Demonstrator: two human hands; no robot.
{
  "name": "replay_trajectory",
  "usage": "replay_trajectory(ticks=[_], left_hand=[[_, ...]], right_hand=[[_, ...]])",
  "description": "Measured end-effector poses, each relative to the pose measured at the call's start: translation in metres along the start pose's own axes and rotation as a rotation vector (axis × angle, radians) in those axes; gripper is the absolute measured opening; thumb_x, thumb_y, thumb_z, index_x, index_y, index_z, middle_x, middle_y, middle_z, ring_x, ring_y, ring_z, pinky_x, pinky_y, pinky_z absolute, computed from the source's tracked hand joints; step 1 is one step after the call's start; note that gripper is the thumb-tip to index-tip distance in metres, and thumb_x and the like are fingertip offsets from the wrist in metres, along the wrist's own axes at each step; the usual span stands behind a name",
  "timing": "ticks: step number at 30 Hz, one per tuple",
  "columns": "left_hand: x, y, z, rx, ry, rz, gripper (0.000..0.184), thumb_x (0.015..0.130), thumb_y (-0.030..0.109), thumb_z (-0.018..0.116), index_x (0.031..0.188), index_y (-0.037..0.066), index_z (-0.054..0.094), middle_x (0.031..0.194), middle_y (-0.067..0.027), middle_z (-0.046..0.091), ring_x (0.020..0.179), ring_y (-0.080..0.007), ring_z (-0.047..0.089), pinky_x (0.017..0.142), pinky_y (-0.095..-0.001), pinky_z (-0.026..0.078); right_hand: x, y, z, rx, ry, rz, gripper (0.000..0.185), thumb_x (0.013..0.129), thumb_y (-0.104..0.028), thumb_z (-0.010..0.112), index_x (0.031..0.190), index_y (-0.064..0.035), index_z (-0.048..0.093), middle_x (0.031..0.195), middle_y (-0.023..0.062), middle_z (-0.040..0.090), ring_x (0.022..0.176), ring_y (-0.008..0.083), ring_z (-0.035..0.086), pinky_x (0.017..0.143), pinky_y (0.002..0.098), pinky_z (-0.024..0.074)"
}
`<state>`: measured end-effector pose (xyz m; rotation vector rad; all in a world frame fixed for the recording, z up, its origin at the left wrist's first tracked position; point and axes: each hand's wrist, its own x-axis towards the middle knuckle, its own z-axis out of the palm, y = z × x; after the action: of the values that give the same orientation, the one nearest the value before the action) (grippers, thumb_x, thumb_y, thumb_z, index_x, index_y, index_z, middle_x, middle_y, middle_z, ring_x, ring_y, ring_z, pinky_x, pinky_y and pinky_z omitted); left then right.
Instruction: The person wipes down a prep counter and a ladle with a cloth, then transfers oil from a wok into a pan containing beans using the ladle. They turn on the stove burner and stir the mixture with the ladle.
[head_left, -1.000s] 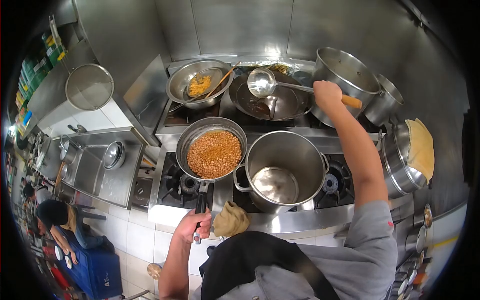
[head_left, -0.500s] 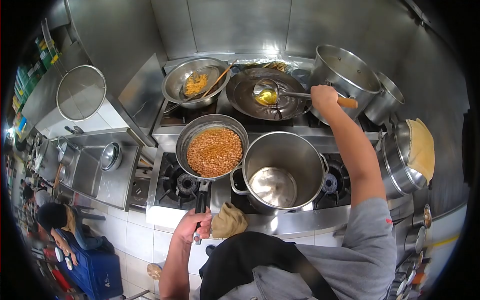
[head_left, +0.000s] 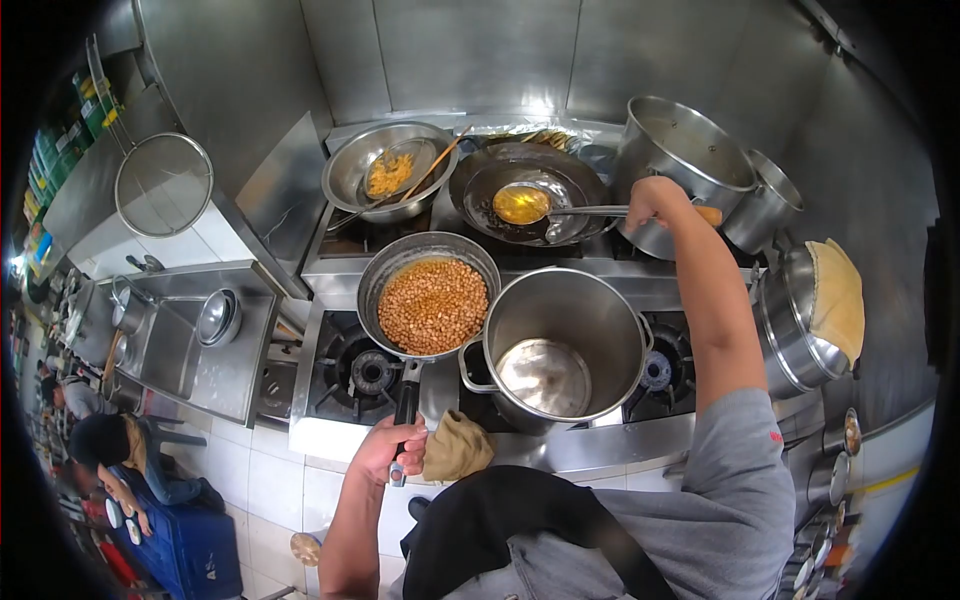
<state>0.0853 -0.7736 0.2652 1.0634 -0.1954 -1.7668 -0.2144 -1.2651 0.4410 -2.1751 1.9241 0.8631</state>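
Ladle (head_left: 521,206) has shifted over the wok (head_left: 478,172) behind a tall pot (head_left: 570,310), hands (head_left: 657,203) grasping ladle and pan (head_left: 370,288).

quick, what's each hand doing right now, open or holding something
Left hand: closed, holding the pan by its black handle.
Right hand: closed, holding a ladle of yellow liquid.

Head camera: one view, forward and down

Worn on the wearer's head. Faces forward, pitched steeply down; looks into the pan (head_left: 400,252) from above, close range. Wide lens: round field, dark corners, straight lines bowed toward the rim. Stove (head_left: 600,447) fills the centre, near. Wearer's clothing (head_left: 520,530) at 6 o'clock, nearest the lens. Steel wall (head_left: 480,60) at 12, closing the view behind the stove. Sink (head_left: 175,360) at 9, farther off. Another person (head_left: 136,448) at 8, farther still.
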Motion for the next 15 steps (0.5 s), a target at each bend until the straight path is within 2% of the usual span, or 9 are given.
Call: replay_trajectory(ticks=[2,9,11,13,15], left_hand=[[0.0,0.001,0.001,0.001,-0.001,-0.002,0.019,0.094,0.007,0.067,0.084,0.011,0.05,0.06,0.0026,0.046,0.041,-0.0071,0.041,0.037,-0.0263,0.03],[0.007,0.0,-0.003,0.008,-0.014,0.012,0.018,0.092,0.006,0.066,0.084,0.01,0.051,0.06,0.0014,0.047,0.041,-0.0073,0.04,0.038,-0.0261,0.029],[0.008,-0.001,-0.003,0.002,-0.03,0.016,0.017,0.092,0.006,0.066,0.084,0.01,0.051,0.06,0.0014,0.047,0.041,-0.0071,0.04,0.037,-0.0263,0.029],[0.008,0.001,-0.004,-0.006,-0.037,0.021,0.017,0.091,0.006,0.066,0.083,0.01,0.051,0.06,0.0014,0.048,0.041,-0.007,0.04,0.037,-0.0265,0.029],[0.009,-0.001,-0.007,-0.012,-0.083,0.018,0.015,0.093,0.005,0.065,0.087,0.01,0.052,0.063,0.0019,0.047,0.043,-0.008,0.041,0.039,-0.0281,0.034]], right_hand=[[-0.001,0.005,-0.003,0.012,-0.032,0.009,0.043,0.079,-0.043,0.083,0.099,-0.0065,0.074,0.086,0.0115,0.07,0.066,0.0247,0.064,0.062,0.0416,0.0545],[-0.04,0.014,-0.017,0.018,0.025,-0.01,0.043,0.079,-0.044,0.084,0.093,-0.0055,0.072,0.086,0.0112,0.07,0.064,0.0247,0.065,0.058,0.0396,0.0545],[-0.043,0.017,-0.019,-0.003,0.06,-0.048,0.037,0.074,-0.043,0.084,0.086,-0.01,0.071,0.08,0.0088,0.069,0.064,0.0237,0.065,0.06,0.0396,0.0557],[-0.051,0.02,-0.021,0.002,0.092,-0.064,0.036,0.074,-0.041,0.084,0.085,-0.0093,0.071,0.08,0.0085,0.068,0.062,0.0236,0.063,0.058,0.0389,0.0552],[-0.068,0.015,-0.024,0.003,0.116,-0.086,0.036,0.074,-0.04,0.085,0.085,-0.0087,0.071,0.08,0.0083,0.068,0.06,0.0235,0.062,0.057,0.0383,0.0548]])
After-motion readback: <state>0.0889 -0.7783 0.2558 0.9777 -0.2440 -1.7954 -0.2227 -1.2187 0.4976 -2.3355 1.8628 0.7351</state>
